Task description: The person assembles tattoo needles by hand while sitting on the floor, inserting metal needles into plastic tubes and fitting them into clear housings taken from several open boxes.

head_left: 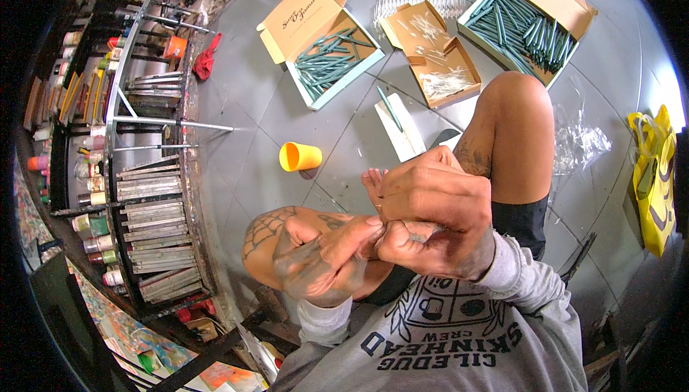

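Note:
My two hands meet in front of my chest, fingertips touching. My left hand has thumb and fingers pinched together. Curled beside it is my right hand, its fingers closed against the left fingertips. Whatever they hold is hidden by the fingers. Just beyond them, one dark teal pen-like stick lies on a white flat box. Further off, an open box contains several teal sticks. A brown cardboard tray carries small white slender parts, and a larger open box at the right is full of teal sticks.
An orange-yellow cup lies tipped on the grey tiles. A metal-framed rack with bottles and stacked frames lines the left side, near a red cloth. Crumpled clear plastic and a yellow bag are at right.

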Demonstrator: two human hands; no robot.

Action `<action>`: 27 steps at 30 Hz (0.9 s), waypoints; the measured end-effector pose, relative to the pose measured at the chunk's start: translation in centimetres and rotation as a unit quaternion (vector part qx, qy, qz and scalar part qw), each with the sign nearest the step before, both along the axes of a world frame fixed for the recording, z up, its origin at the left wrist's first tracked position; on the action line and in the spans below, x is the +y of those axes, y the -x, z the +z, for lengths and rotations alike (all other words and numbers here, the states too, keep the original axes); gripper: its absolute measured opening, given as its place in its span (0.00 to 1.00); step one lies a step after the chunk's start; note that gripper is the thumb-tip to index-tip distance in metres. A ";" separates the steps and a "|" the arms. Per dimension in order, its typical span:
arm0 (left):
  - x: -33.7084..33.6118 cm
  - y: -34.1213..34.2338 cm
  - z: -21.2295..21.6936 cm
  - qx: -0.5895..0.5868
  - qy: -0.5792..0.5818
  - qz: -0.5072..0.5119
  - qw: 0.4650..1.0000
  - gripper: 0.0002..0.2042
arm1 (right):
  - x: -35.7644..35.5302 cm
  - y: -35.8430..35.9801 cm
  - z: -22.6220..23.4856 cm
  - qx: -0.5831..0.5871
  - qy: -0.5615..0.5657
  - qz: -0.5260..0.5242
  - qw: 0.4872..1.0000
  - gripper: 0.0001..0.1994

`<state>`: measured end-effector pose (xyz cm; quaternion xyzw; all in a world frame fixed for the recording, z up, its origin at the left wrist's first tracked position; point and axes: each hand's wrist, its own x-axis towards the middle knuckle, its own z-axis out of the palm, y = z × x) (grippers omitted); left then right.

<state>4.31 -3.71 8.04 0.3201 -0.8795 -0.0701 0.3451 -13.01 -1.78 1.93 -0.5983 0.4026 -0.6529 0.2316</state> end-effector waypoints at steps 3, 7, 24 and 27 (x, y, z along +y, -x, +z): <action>0.3 0.0 -1.5 0.095 -0.084 0.038 0.991 0.09 | 0.0 -0.3 0.3 -0.042 -0.017 -0.004 0.999 0.03; 1.3 0.8 -2.8 0.326 -0.281 0.074 0.900 0.06 | 0.3 -0.6 -0.2 -0.103 -0.044 0.030 0.993 0.07; 0.9 1.0 -3.1 0.356 -0.238 0.113 0.897 0.07 | 1.9 -1.4 1.0 -0.073 -0.059 -0.020 0.995 0.11; 0.9 0.4 -3.5 0.322 -0.222 0.130 0.911 0.07 | 2.2 -1.2 0.6 -0.074 -0.076 0.004 0.994 0.13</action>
